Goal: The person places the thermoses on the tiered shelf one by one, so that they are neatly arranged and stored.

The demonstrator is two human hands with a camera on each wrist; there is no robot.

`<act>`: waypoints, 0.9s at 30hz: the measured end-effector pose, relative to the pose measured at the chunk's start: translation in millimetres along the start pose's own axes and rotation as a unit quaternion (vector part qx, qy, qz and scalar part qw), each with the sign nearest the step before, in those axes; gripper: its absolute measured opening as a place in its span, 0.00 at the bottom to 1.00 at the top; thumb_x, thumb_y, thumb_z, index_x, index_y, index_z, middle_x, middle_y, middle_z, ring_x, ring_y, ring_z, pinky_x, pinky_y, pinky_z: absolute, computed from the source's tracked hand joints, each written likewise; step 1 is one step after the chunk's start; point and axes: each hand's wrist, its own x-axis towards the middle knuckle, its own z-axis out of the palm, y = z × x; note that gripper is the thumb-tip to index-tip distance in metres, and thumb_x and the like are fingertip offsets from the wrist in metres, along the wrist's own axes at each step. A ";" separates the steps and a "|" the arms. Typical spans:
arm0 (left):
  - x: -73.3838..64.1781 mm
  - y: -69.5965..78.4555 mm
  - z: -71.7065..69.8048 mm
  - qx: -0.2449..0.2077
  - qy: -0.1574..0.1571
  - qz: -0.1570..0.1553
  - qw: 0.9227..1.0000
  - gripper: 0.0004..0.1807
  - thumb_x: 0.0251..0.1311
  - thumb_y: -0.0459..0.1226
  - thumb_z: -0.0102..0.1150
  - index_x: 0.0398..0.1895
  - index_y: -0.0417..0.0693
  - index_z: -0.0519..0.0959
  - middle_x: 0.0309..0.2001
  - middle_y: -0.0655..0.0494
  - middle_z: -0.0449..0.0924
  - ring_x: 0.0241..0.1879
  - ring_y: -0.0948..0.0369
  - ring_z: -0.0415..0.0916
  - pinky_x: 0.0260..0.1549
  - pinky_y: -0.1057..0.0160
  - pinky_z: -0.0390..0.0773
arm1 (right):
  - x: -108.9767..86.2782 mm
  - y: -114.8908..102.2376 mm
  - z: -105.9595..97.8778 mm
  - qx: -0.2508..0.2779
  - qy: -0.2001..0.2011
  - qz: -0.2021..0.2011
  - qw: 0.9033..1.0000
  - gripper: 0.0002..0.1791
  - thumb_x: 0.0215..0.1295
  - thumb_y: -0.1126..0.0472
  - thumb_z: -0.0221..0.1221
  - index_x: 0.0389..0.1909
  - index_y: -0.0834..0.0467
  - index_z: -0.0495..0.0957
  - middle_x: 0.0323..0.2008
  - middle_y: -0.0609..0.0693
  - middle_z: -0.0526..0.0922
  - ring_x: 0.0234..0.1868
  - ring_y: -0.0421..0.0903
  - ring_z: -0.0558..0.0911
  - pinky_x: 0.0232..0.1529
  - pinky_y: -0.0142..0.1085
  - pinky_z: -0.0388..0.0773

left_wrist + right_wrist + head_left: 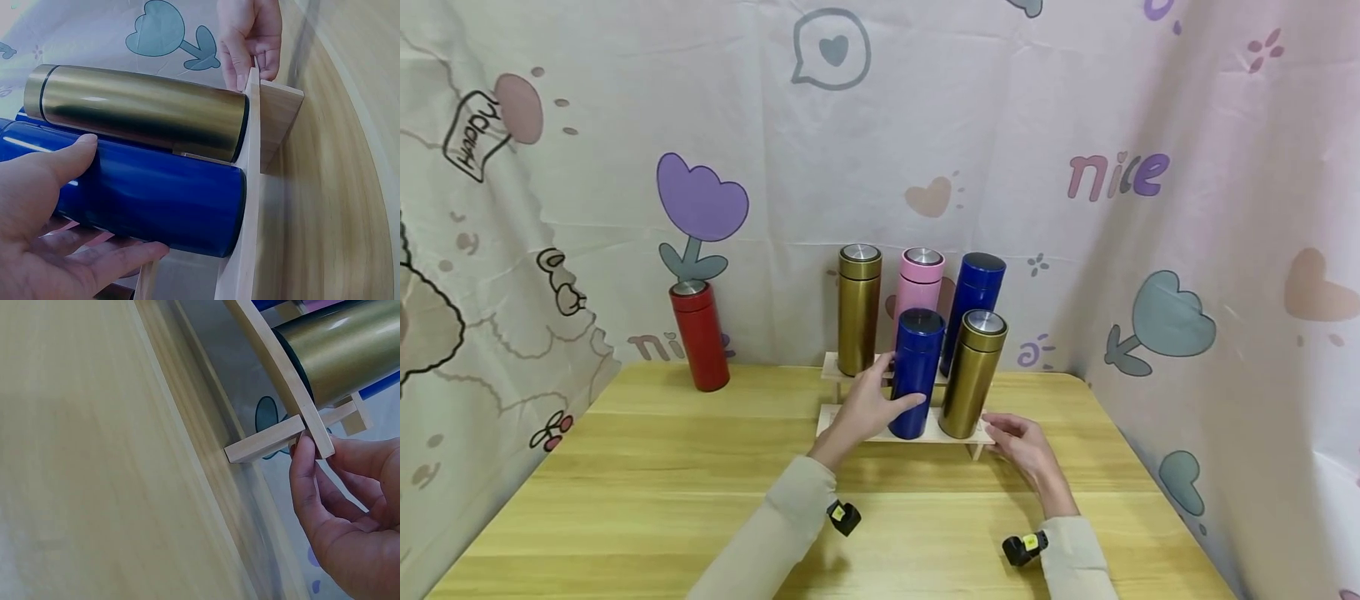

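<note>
A two-tier wooden rack [859, 427] carries several slim thermos bottles. My left hand [870, 406] grips a blue thermos [917, 375] on the lower tier, thumb on its near side and fingers around the other side. In the left wrist view, that thermos [162, 194] has its base against the shelf board. A gold thermos [973, 375] stands just right of it on the same tier. My right hand [1024, 446] pinches the right end of the lower board; in the right wrist view, thumb and fingers close on the board end [324, 447] beside a short leg [265, 440].
On the upper tier are another gold thermos [859, 317], a pink thermos [917, 287] and a second blue thermos [976, 292]. A red thermos [702, 337] stands apart at the table's back left. Behind the wooden table [700, 483] hangs a printed cloth [1000, 108].
</note>
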 end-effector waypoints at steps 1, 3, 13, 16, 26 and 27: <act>0.2 0.3 -0.1 0.000 0.000 0.001 1.000 0.44 0.61 0.48 0.74 0.76 0.47 0.64 0.70 0.41 0.74 0.65 0.40 0.77 0.62 0.38 0.79 | -0.5 -0.2 -0.1 0.000 -0.001 0.000 1.000 0.22 0.72 0.69 0.60 0.64 0.74 0.74 0.52 0.58 0.82 0.39 0.38 0.84 0.45 0.29 0.87; 0.7 0.7 -0.1 0.000 -0.001 0.003 1.000 0.44 0.61 0.47 0.74 0.76 0.47 0.64 0.70 0.41 0.74 0.65 0.40 0.77 0.62 0.38 0.79 | -1.4 -0.5 -0.5 0.005 0.000 0.002 1.000 0.22 0.72 0.69 0.60 0.64 0.74 0.74 0.52 0.58 0.83 0.39 0.38 0.84 0.46 0.29 0.87; 0.4 0.4 1.3 0.006 -0.003 0.012 1.000 0.45 0.62 0.47 0.73 0.78 0.46 0.62 0.70 0.41 0.73 0.65 0.40 0.77 0.61 0.38 0.80 | -3.0 -0.4 -2.0 0.013 0.000 0.003 1.000 0.22 0.73 0.68 0.59 0.64 0.74 0.74 0.54 0.60 0.82 0.41 0.39 0.84 0.47 0.30 0.87; 0.1 -0.7 1.6 0.005 -0.002 0.015 1.000 0.45 0.62 0.47 0.73 0.78 0.46 0.62 0.71 0.41 0.73 0.65 0.40 0.78 0.61 0.38 0.80 | -2.8 0.3 -2.0 0.015 -0.001 0.003 1.000 0.22 0.73 0.68 0.60 0.64 0.74 0.74 0.52 0.57 0.83 0.41 0.39 0.84 0.47 0.30 0.87; -1.6 -4.6 1.1 0.001 0.001 0.018 1.000 0.45 0.62 0.47 0.73 0.78 0.46 0.62 0.71 0.41 0.73 0.64 0.40 0.78 0.61 0.38 0.80 | -2.0 1.1 -0.1 0.017 0.001 0.005 1.000 0.22 0.72 0.69 0.60 0.64 0.74 0.74 0.50 0.56 0.83 0.40 0.39 0.85 0.47 0.30 0.87; -1.7 -4.9 1.1 0.000 0.001 0.018 1.000 0.45 0.62 0.47 0.73 0.78 0.46 0.62 0.71 0.41 0.73 0.64 0.40 0.78 0.62 0.38 0.80 | -1.9 1.1 0.1 0.017 0.002 0.005 1.000 0.22 0.72 0.69 0.60 0.64 0.74 0.74 0.50 0.55 0.83 0.40 0.39 0.85 0.47 0.30 0.87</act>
